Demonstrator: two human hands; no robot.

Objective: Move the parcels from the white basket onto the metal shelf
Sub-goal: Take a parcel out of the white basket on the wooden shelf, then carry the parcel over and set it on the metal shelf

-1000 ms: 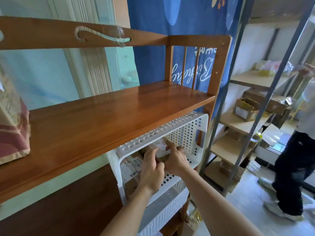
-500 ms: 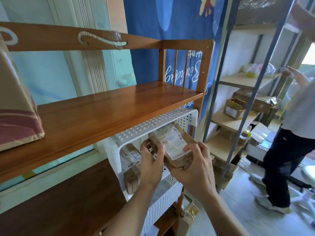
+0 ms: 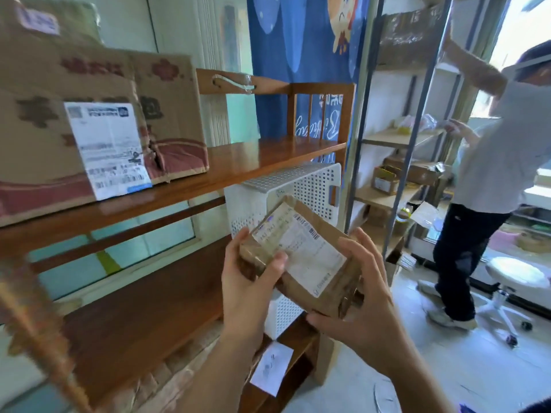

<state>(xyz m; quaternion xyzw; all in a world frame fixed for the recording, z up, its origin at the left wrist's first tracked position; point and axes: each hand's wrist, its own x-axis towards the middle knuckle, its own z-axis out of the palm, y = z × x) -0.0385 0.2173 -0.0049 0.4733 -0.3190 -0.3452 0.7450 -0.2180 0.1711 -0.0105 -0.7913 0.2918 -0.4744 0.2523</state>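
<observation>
A brown taped parcel (image 3: pixel 310 263) with a white shipping label is held in both my hands, in front of the white perforated basket (image 3: pixel 310 186). My left hand (image 3: pixel 247 287) grips its left end, thumb on top. My right hand (image 3: pixel 363 296) cups its right end and underside. The basket sits on the lower board of a wooden shelf unit (image 3: pixel 238 162), under its upper board; its inside is hidden. The metal shelf (image 3: pixel 399 138) with pale boards stands to the right, holding several small boxes (image 3: pixel 384 180).
A large cardboard box (image 3: pixel 98 123) with a label sits on the wooden unit's upper board at left. Another person (image 3: pixel 489 174) stands at the metal shelf, reaching to it. A white wheeled stool (image 3: pixel 515 278) is on the floor at right. A blue curtain (image 3: pixel 298 55) hangs behind.
The parcel has come out of the basket and now sits lower and nearer me, clear of the rim. My view has swung left and back, revealing the large box.
</observation>
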